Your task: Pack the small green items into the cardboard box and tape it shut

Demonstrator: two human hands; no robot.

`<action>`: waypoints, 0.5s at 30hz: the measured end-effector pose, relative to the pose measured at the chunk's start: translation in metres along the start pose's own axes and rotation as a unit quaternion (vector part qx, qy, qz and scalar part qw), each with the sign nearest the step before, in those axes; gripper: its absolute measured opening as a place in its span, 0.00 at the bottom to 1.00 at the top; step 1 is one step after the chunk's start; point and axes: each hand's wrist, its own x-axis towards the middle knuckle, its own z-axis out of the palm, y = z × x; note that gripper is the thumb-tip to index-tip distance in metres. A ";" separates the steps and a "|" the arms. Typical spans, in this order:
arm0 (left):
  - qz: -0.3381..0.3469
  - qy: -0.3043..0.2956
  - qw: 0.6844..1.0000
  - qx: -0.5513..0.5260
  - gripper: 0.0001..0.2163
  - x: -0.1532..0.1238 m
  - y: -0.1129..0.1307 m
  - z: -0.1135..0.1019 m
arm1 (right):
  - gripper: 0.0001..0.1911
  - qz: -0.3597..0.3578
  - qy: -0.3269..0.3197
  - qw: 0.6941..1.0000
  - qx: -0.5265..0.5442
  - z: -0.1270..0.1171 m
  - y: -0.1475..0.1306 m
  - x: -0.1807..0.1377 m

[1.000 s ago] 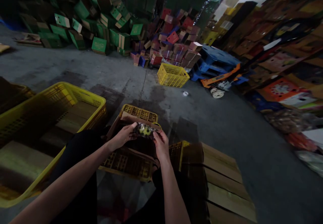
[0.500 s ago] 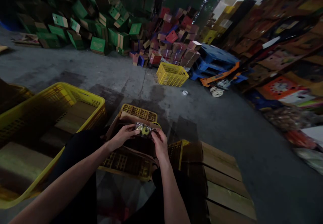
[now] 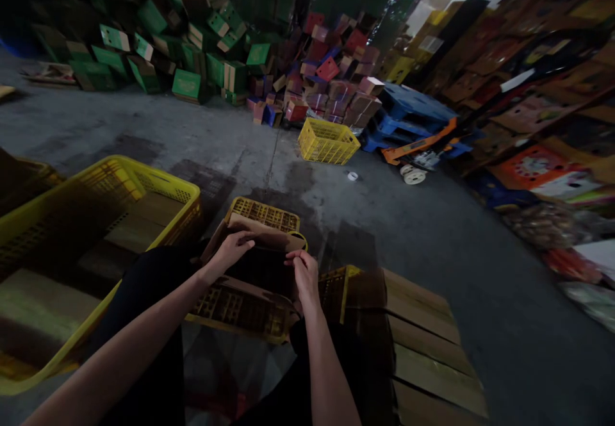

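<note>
A small yellow crate (image 3: 263,212) lined with brown cardboard (image 3: 269,239) stands on the floor right in front of me. Both my hands are over its dark opening. My left hand (image 3: 232,250) has its fingers curled on the edge of the cardboard flap at the crate's far side. My right hand (image 3: 302,273) hovers at the right side of the opening with its fingertips pinched together; whether they hold anything is too dark to tell. The inside of the crate is in shadow and I cannot make out its contents.
A large yellow crate (image 3: 158,186) holding flat cardboard sits to my left. Stacked flat cardboard (image 3: 423,343) lies to my right. Farther off stand another yellow crate (image 3: 328,141), blue pallets (image 3: 413,109) and piles of green (image 3: 187,83) and red boxes (image 3: 331,70). Wet concrete floor lies between.
The shiny yellow-and-black packet that both hands held above the crate is gone from view. Both hands have dropped a little towards the opening, the left now on the flap.
</note>
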 end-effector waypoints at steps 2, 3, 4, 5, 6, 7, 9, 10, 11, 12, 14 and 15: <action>0.027 -0.013 0.994 0.102 0.17 0.003 -0.008 -0.003 | 0.12 -0.003 -0.013 1.000 -0.018 0.001 0.000 0.001; 0.029 -0.027 0.986 0.160 0.18 0.003 -0.013 -0.005 | 0.12 -0.002 -0.023 0.999 -0.032 0.002 0.001 0.001; 0.024 -0.046 0.976 0.213 0.19 0.002 -0.017 -0.007 | 0.13 0.000 -0.039 0.998 -0.053 0.003 0.001 0.001; 0.012 -0.072 0.964 0.256 0.20 0.001 -0.022 -0.009 | 0.13 0.000 -0.064 0.995 -0.081 0.004 0.002 0.001; 0.000 -0.093 0.955 0.281 0.21 -0.001 -0.026 -0.010 | 0.14 -0.001 -0.094 0.989 -0.114 0.006 0.002 0.000; -0.011 -0.109 0.949 0.294 0.22 -0.004 -0.031 -0.012 | 0.15 -0.005 -0.126 0.981 -0.147 0.008 0.002 -0.001; -0.025 -0.130 0.943 0.306 0.22 -0.009 -0.037 -0.013 | 0.17 -0.017 -0.179 0.963 -0.199 0.012 0.000 -0.003; -0.030 -0.136 0.940 0.310 0.22 -0.011 -0.039 -0.014 | 0.17 -0.023 -0.194 0.957 -0.215 0.014 -0.002 -0.003; -0.034 -0.140 0.938 0.314 0.22 -0.012 -0.041 -0.014 | 0.18 -0.028 -0.201 0.953 -0.226 0.016 -0.004 -0.003; -0.036 -0.141 0.937 0.317 0.23 -0.013 -0.042 -0.014 | 0.18 -0.032 -0.201 0.951 -0.235 0.018 -0.006 -0.003; -0.035 -0.142 0.936 0.319 0.24 -0.013 -0.041 -0.013 | 0.19 -0.036 -0.196 0.948 -0.247 0.020 -0.008 -0.001; -0.031 -0.145 0.937 0.316 0.24 -0.012 -0.040 -0.012 | 0.20 -0.034 -0.197 0.946 -0.255 0.021 -0.009 0.000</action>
